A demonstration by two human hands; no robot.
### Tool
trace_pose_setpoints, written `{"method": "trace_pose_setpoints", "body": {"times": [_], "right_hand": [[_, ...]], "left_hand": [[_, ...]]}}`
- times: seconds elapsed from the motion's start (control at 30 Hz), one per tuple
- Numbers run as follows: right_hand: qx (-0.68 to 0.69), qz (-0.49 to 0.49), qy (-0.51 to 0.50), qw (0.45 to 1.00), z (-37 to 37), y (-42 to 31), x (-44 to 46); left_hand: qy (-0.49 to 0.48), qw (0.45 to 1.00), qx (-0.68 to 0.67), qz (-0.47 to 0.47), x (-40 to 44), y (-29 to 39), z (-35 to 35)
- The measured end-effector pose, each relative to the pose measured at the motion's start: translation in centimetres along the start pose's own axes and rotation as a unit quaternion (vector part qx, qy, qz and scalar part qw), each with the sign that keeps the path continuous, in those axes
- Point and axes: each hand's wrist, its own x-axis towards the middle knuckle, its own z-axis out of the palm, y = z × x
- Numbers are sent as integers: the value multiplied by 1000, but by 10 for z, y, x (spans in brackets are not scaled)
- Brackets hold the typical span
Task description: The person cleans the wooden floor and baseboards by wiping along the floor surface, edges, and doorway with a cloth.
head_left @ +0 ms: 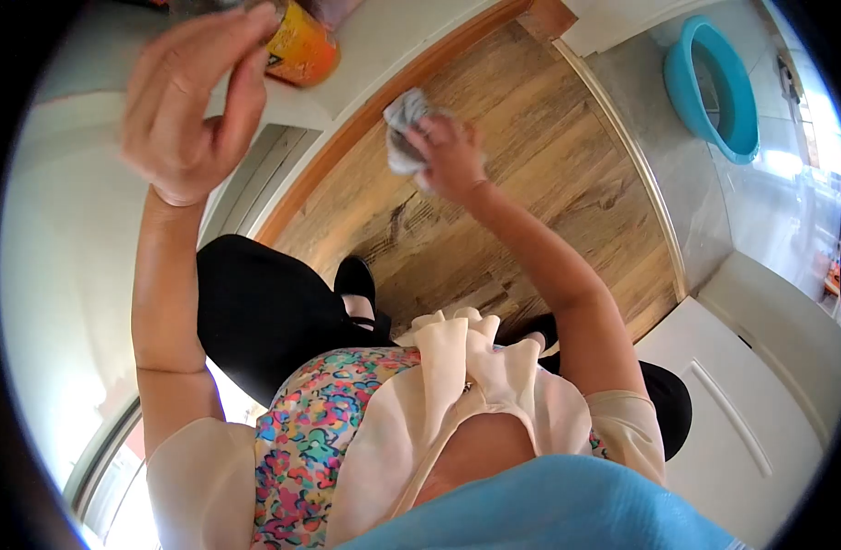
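My right hand point(452, 158), slightly blurred, is closed on a crumpled grey-white cloth point(406, 124) above the wood-patterned floor point(494, 211). The cloth lies near the brown strip along the floor's left edge. My left hand point(191, 101) is raised at the upper left, its fingers bent and the thumb apart from the forefinger, with nothing visible in it. Just beside its fingertips is an orange-yellow container point(301, 46) with dark lettering, standing on a pale surface.
A turquoise basin point(714, 92) stands on grey tiles at the upper right, beyond a pale threshold strip point(622, 142). White panels point(727, 403) border the floor at the lower right. My knees and black shoes point(354, 280) are close to the work.
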Motion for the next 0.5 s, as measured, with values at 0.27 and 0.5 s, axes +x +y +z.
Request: {"method": "trace_pose_setpoints", "body": {"times": [0.27, 0.5], "right_hand": [[-28, 8, 52, 998, 25, 88, 51], [-141, 302, 25, 942, 0, 202, 121]], "left_hand": [[57, 997, 57, 20, 12, 8, 14], [70, 996, 46, 15, 14, 7, 16]]}}
